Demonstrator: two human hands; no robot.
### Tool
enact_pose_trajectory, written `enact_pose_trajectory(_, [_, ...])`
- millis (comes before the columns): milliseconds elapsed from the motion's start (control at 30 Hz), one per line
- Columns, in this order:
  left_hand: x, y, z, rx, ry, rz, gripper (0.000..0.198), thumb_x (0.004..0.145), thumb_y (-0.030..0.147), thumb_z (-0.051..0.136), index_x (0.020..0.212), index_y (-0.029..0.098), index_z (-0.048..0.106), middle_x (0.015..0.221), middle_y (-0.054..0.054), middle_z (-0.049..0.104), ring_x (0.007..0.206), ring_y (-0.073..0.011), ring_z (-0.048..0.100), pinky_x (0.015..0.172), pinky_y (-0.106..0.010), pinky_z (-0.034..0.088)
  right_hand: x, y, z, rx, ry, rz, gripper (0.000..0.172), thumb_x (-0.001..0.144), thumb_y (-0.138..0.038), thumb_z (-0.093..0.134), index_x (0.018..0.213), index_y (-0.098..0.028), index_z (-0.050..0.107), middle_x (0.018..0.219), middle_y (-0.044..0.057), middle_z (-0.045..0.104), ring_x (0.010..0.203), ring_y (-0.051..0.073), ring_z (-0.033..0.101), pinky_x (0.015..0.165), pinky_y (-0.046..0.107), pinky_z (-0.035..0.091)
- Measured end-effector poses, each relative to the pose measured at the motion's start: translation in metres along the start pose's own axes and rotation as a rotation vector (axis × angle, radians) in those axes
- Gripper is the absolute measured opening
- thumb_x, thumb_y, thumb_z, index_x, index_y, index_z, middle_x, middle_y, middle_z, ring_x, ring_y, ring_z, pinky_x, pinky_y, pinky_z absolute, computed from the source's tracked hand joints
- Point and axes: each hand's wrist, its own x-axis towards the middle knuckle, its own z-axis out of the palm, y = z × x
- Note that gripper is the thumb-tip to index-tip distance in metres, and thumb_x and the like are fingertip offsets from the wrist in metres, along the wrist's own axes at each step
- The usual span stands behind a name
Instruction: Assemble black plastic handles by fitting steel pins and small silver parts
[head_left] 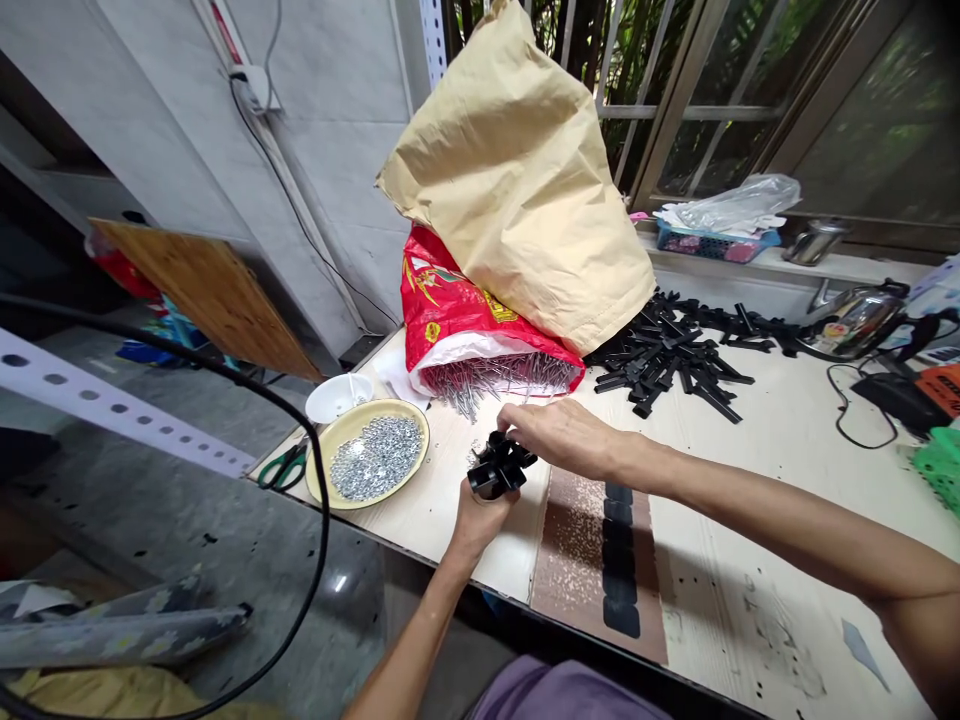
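My left hand is wrapped around a bundle of black plastic parts, holding it just above the table's front area. At the bundle's upper end, my right hand reaches in with its fingers pinched together; what they hold, if anything, is too small to make out. Just behind the hands, a red printed sack lies with its mouth facing me and thin metal pins spilling from it. Left of the hands, a yellow dish holds many small shiny metal pieces.
A white bowl and green-handled scissors are at the left edge. A tan sack leans over the red one. Black parts are heaped at the back. A brown board bears dark pads. A kettle stands right. A black cable loops at left.
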Motion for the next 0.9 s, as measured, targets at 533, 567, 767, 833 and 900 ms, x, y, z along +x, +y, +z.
enact_pose_trajectory(533, [-0.009,0.01,0.002,-0.139,0.049,-0.108,0.025,0.054,0.029,0.077,0.072,0.014,0.07,0.067,-0.004,0.069,0.064,-0.0186,0.063,0.059,-0.027,0.049,0.02,0.054,0.078,-0.086,-0.113,0.599,0.034,0.088,-0.043,0.048,0.084,-0.014,0.066,0.09,0.013,0.068,0.086,0.024,0.063,0.07,0.031,0.043])
enact_pose_trajectory(567, [-0.009,0.01,0.002,-0.109,0.046,-0.107,0.022,0.052,0.026,0.077,0.069,0.014,0.069,0.066,-0.004,0.069,0.064,-0.0191,0.063,0.059,-0.027,0.049,0.019,0.055,0.086,-0.087,-0.109,0.614,0.029,0.088,-0.038,0.049,0.087,-0.014,0.066,0.093,0.014,0.068,0.087,0.024,0.063,0.07,0.03,0.043])
enact_pose_trajectory(767, [-0.002,0.005,-0.005,-0.044,0.014,-0.038,0.013,0.052,0.019,0.074,0.063,0.016,0.067,0.065,-0.003,0.069,0.064,-0.0194,0.063,0.06,-0.028,0.05,-0.005,0.061,0.063,0.089,0.182,0.529,0.026,0.094,-0.028,0.037,0.106,-0.018,0.058,0.094,0.007,0.067,0.083,0.018,0.062,0.069,0.027,0.044])
enact_pose_trajectory(833, [0.001,0.001,-0.005,-0.046,-0.003,-0.013,0.014,0.052,0.018,0.073,0.064,0.016,0.067,0.065,-0.003,0.069,0.065,-0.0191,0.063,0.061,-0.027,0.049,-0.015,0.061,0.042,0.285,0.379,0.322,0.024,0.094,-0.031,0.04,0.102,-0.019,0.059,0.093,0.005,0.065,0.083,0.016,0.061,0.071,0.027,0.045])
enact_pose_trajectory(900, [0.003,-0.001,-0.004,-0.053,-0.031,0.028,0.017,0.052,0.017,0.073,0.068,0.016,0.067,0.065,-0.002,0.069,0.064,-0.0183,0.063,0.061,-0.027,0.049,-0.021,0.056,0.024,0.389,0.474,0.128,0.022,0.093,-0.032,0.044,0.094,-0.018,0.061,0.091,0.005,0.063,0.084,0.015,0.059,0.074,0.028,0.045])
